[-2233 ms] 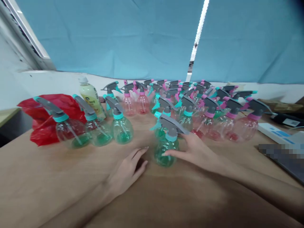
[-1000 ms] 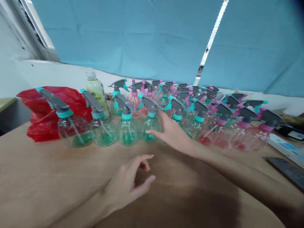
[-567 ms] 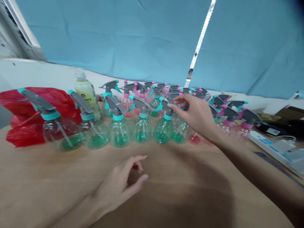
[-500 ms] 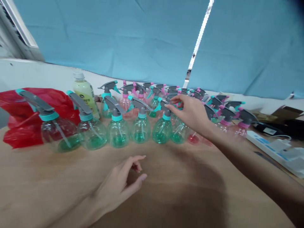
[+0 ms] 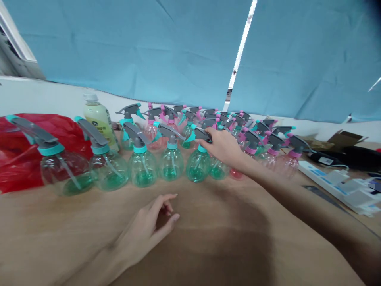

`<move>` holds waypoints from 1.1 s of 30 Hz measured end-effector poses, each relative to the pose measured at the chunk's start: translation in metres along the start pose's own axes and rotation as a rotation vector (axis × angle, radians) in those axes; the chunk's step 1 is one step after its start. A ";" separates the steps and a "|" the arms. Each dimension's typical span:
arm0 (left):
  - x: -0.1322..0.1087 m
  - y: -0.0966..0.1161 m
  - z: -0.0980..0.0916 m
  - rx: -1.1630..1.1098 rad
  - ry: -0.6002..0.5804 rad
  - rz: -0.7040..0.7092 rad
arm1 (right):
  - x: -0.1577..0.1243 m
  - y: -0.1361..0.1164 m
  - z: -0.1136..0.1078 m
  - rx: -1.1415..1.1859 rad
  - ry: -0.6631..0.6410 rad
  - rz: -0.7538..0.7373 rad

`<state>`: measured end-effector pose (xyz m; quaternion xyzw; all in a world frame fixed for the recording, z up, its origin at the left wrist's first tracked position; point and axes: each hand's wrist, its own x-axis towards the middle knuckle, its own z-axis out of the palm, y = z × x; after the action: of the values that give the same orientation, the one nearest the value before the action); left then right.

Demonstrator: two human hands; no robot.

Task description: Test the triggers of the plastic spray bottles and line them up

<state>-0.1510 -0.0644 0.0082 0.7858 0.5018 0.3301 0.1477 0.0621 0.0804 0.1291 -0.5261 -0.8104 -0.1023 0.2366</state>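
Note:
My right hand (image 5: 224,146) reaches across to the front row, its thumb and fingers closed around the grey trigger head of a green spray bottle (image 5: 198,166). That bottle stands upright on the table, with a turquoise collar and a little green at its base. Just behind my wrist, another green spray bottle (image 5: 217,169) is partly covered. Over the wooden table (image 5: 202,222) hovers my left hand (image 5: 150,224), empty, thumb and index finger apart. To the left, similar green bottles (image 5: 143,169) continue the row; bottles with pink collars (image 5: 267,153) stand to the right.
A red plastic bag (image 5: 68,131) lies behind the leftmost spray bottles, beside a capped drink bottle (image 5: 99,119). On the right are a white power strip (image 5: 324,182) with plugs, a dark phone-like slab (image 5: 323,195) and an open cardboard box (image 5: 345,139). A blue curtain (image 5: 190,51) hangs behind.
My right hand has come down onto the green bottle's trigger head and closed around it. The view has shifted slightly to the right; my left hand keeps its pose.

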 end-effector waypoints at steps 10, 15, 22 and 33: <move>0.018 0.015 0.021 0.141 0.087 -0.026 | -0.038 0.003 -0.027 0.031 -0.047 -0.089; 0.032 0.039 0.048 0.089 0.059 -0.084 | -0.072 0.009 -0.044 0.099 -0.037 -0.125; 0.045 0.083 0.080 -0.063 0.032 -0.016 | -0.112 0.026 -0.065 0.180 0.001 -0.112; 0.059 0.113 0.106 -0.178 -0.047 0.036 | -0.141 0.107 -0.046 0.744 -0.109 -0.178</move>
<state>0.0148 -0.0524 0.0155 0.7861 0.4523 0.3575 0.2229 0.2185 -0.0066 0.0912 -0.3365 -0.8459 0.2068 0.3582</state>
